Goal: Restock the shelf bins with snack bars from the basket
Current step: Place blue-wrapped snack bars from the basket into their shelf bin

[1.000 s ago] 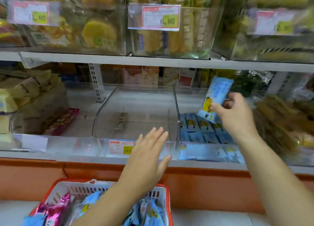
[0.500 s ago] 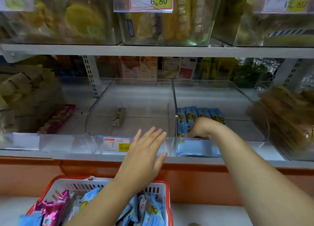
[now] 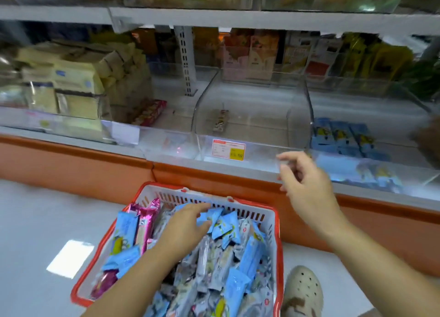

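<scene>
Looks down on a red-rimmed basket (image 3: 250, 211) on the floor, heaped with blue snack bars (image 3: 228, 228) and a few pink bars (image 3: 146, 221). Lays the left hand (image 3: 183, 231) on the blue snack bars near the far wall, fingers extended. Holds the right hand (image 3: 307, 192) in the air before the shelf edge, fingers loosely curled, empty. Above: a clear middle bin (image 3: 297, 116) with one small bar (image 3: 221, 122), beside a right bin (image 3: 404, 181) lined with shelved blue bars (image 3: 340, 135).

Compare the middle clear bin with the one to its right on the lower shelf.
The middle bin holds a single bar; the right bin holds a row of blue bars. The middle bin carries a red-and-yellow price tag on its front; no such tag shows on the right bin. Both are clear plastic, side by side on one shelf.
</scene>
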Demonstrator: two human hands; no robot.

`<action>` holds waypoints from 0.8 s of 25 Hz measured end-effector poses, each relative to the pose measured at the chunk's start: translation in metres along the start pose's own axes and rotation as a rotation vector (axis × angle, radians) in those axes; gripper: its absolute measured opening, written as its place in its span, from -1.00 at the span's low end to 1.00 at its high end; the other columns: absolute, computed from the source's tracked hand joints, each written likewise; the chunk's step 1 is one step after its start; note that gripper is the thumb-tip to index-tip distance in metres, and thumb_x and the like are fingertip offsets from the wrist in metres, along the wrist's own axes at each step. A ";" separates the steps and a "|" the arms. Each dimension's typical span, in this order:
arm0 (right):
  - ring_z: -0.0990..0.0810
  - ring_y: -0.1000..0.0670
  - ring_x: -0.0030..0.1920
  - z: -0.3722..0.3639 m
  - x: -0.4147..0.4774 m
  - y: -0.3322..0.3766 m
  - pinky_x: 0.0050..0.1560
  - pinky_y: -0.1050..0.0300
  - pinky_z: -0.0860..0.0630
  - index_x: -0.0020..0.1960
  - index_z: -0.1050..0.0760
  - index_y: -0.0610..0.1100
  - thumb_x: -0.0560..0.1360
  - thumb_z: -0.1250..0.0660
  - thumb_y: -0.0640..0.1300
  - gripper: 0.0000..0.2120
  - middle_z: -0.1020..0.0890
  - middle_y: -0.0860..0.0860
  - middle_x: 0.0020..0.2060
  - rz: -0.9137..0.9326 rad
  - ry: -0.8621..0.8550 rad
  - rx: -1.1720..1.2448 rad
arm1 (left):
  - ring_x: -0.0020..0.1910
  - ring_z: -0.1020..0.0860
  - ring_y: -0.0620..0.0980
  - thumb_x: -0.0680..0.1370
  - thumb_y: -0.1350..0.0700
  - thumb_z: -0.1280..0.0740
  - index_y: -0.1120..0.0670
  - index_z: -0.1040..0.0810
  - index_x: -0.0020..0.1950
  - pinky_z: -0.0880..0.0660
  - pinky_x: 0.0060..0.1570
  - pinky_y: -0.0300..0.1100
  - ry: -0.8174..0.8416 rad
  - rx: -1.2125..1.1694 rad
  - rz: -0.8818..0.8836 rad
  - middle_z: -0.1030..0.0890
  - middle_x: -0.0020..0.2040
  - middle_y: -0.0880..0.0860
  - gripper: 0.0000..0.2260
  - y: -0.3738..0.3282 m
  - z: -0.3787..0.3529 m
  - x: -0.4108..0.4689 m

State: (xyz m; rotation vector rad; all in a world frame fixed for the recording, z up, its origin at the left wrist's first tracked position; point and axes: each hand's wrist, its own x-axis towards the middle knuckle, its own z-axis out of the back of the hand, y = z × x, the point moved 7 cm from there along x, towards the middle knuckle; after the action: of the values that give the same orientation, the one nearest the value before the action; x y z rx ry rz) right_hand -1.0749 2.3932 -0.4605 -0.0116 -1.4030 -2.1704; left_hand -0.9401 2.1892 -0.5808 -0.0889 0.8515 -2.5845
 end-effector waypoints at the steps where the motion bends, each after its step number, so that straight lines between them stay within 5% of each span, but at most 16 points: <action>1: -0.56 0.07 -0.25 -0.029 -0.016 -0.011 -0.25 0.15 -0.50 0.01 -0.47 0.22 0.57 -0.25 -0.10 -0.81 -0.58 0.08 -0.25 -0.058 0.114 -0.028 | 0.34 -0.41 -0.07 0.58 0.01 -0.31 -0.02 -0.31 0.48 -0.32 0.31 -0.20 0.073 0.029 0.042 -0.40 0.42 -0.03 -0.53 0.016 -0.011 -0.007; 4: -0.59 0.02 -0.13 -0.097 -0.055 -0.056 -0.15 0.10 -0.50 0.14 -0.47 0.11 0.60 -0.23 -0.12 -0.82 -0.55 0.08 -0.16 -0.317 0.390 -0.065 | 0.42 -0.30 0.01 0.58 -0.06 -0.29 0.00 -0.20 0.53 -0.25 0.39 -0.12 0.164 0.160 0.092 -0.30 0.47 0.02 -0.44 0.048 -0.032 -0.022; 8: -0.55 -0.05 -0.21 -0.138 -0.083 -0.096 -0.24 0.04 -0.47 0.27 -0.42 -0.03 0.62 -0.18 -0.12 -0.77 -0.61 -0.17 -0.07 -0.569 0.511 -0.044 | 0.36 -0.35 0.02 0.58 -0.05 -0.29 0.00 -0.24 0.50 -0.32 0.33 -0.11 0.020 0.156 0.109 -0.32 0.40 0.02 -0.48 0.066 -0.027 -0.021; 20: -0.59 -0.06 -0.18 -0.165 -0.074 -0.097 -0.16 0.05 -0.52 0.16 -0.39 0.08 0.62 -0.21 -0.06 -0.87 -0.61 -0.12 -0.01 -0.583 0.531 -0.039 | 0.24 -0.39 -0.02 0.60 -0.04 -0.27 -0.09 -0.53 0.33 -0.38 0.20 -0.18 -0.127 0.247 -0.011 -0.54 0.27 -0.11 -0.70 0.068 -0.021 0.009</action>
State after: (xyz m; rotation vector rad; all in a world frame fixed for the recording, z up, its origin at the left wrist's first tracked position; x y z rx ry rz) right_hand -1.0099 2.3158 -0.6384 0.9945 -1.1326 -2.3848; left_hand -0.9275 2.1478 -0.6380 -0.1839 0.4831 -2.6391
